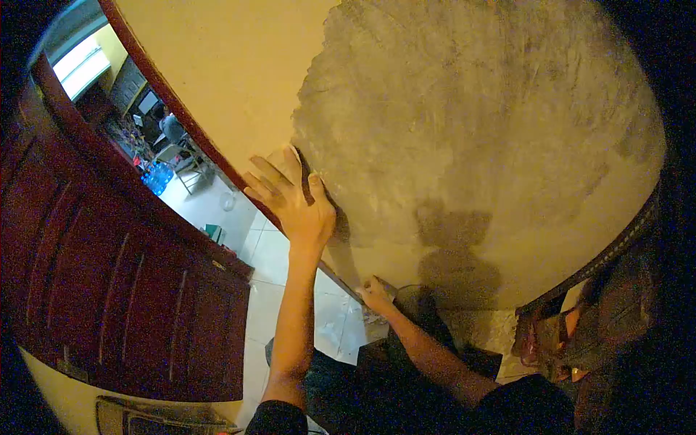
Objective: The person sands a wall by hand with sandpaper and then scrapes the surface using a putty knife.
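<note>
In front of me is a wall with yellow paint (225, 65) on its left part and a large bare grey patch (471, 116) with a ragged edge. My left hand (301, 210) is raised against the yellow side, fingers spread, right where paint meets grey. A bit of the paint edge (291, 158) stands off beside its fingers and casts a dark shadow. Lower down, my right hand (375, 297) is closed near the bottom of the wall. A small pale edge shows beside it, but I cannot tell what it holds.
A dark red door (123, 290) stands open at left, next to the door frame (174, 109). Beyond it are a seated person (172, 129), a folding chair (187, 170) and blue water bottles (157, 177) on white tiles (268, 254). Cluttered shelving (565, 330) is at lower right.
</note>
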Motion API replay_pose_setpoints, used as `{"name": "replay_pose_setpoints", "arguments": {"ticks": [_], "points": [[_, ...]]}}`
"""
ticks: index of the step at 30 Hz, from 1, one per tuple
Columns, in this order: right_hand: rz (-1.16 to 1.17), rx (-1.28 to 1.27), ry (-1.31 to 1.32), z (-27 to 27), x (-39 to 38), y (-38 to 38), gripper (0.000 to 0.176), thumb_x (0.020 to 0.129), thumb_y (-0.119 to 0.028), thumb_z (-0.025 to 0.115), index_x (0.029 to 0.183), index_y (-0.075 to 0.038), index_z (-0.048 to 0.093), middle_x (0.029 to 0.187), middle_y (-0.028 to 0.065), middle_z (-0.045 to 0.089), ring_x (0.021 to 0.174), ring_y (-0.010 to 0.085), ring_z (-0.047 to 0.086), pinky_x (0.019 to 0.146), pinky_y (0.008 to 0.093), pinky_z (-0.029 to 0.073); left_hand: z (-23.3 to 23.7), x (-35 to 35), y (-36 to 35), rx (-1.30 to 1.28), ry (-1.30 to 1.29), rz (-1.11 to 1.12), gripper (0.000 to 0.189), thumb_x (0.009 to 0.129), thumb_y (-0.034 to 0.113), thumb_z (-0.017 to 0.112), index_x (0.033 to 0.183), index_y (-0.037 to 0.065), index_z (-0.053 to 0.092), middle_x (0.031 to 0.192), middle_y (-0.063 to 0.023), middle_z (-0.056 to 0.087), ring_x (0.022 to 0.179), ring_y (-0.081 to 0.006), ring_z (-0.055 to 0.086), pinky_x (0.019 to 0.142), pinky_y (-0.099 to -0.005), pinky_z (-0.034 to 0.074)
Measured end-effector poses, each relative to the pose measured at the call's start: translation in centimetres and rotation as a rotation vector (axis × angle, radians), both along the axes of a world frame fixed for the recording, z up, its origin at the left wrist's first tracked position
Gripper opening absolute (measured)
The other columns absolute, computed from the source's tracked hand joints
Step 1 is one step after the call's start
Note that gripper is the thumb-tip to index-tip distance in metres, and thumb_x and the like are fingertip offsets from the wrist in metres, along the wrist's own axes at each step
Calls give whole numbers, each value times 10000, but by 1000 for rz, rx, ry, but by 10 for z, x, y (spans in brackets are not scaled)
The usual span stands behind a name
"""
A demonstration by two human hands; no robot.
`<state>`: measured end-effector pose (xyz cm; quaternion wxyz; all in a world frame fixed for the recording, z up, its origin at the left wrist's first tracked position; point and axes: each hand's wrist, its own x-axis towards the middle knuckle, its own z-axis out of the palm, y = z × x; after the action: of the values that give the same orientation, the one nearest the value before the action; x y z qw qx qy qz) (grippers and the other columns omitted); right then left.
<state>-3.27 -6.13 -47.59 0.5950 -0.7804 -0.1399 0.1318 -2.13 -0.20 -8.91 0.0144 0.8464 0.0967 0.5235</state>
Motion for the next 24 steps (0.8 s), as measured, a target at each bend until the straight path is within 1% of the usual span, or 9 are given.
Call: {"name": "replay_pose_setpoints", "arguments": {"ticks": [3, 6, 9, 11, 13, 15, 17, 19, 24], "points": [[6, 4, -121, -16, 5, 2, 468, 787, -288, 707, 1130, -22, 532, 1005, 200, 614, 914, 320, 607, 779, 435, 481, 25, 9, 11, 33, -77, 18, 575, 949, 303, 456, 1495, 207, 304, 1565, -245, -43, 1404, -508, -83, 1101, -648, -38], [8, 21, 86, -21, 1, 8, 491, 776, -297, 717, 1132, -17, 526, 1016, 206, 610, 945, 335, 589, 797, 446, 475, 105, 19, 14, 106, -300, 11, 576, 965, 339, 428, 1509, 257, 258, 1558, -253, -72, 1402, -508, -100, 1097, -653, -43], [18, -1, 124, -10, -1, 1, 480, 780, -302, 710, 1113, -11, 523, 1005, 210, 606, 942, 340, 584, 804, 444, 469, 164, 30, 33, 369, -152, 339, 592, 971, 357, 412, 1518, 227, 227, 1551, -267, -78, 1401, -510, -87, 1107, -638, -34], [55, -43, 47, 11, -1, -7, 463, 791, -308, 698, 1095, -6, 523, 977, 214, 598, 944, 337, 589, 812, 440, 464, 173, 32, 31, 226, -344, -9, 719, 973, 386, 432, 1509, 34, 105, 1558, -260, -40, 1415, -477, -90, 1123, -601, -41], [80, -59, 84, 22, -1, -12, 452, 792, -306, 696, 1084, -7, 525, 969, 216, 598, 930, 344, 596, 800, 443, 468, 154, 16, 15, 240, -282, 34, 774, 966, 387, 439, 1500, -5, 39, 1560, -255, -48, 1420, -466, -81, 1140, -566, -30], [92, -65, 116, 15, 2, -4, 440, 793, -305, 693, 1073, -8, 527, 961, 219, 598, 916, 352, 602, 789, 446, 472, 113, 19, 18, 168, -261, -35, 587, 974, 343, 400, 1511, 163, 243, 1559, -256, -51, 1411, -498, -69, 1124, -606, -27], [-58, 72, -100, -35, 2, 12, 416, 782, -304, 701, 1021, -11, 528, 943, 221, 600, 862, 361, 608, 753, 451, 481, 54, 11, 13, 70, -114, -55, 589, 966, 310, 415, 1506, 139, 253, 1560, -255, -54, 1410, -501, -68, 1124, -603, -31], [-40, 29, -87, -17, -3, 1, 422, 782, -307, 700, 1026, -9, 528, 930, 221, 605, 840, 358, 612, 738, 449, 485, -4, 2, 14, -10, 6, -114, 595, 962, 276, 426, 1506, 118, 246, 1560, -257, -60, 1407, -507, -76, 1122, -605, -30], [-45, -128, -137, -16, 1, -3, 462, 783, -332, 694, 1058, 1, 530, 905, 221, 620, 824, 351, 623, 731, 439, 493, 10, 3, 14, -75, -51, -49, 595, 966, 271, 424, 1506, 106, 239, 1556, -268, -52, 1407, -509, -71, 1123, -603, -22]]}}
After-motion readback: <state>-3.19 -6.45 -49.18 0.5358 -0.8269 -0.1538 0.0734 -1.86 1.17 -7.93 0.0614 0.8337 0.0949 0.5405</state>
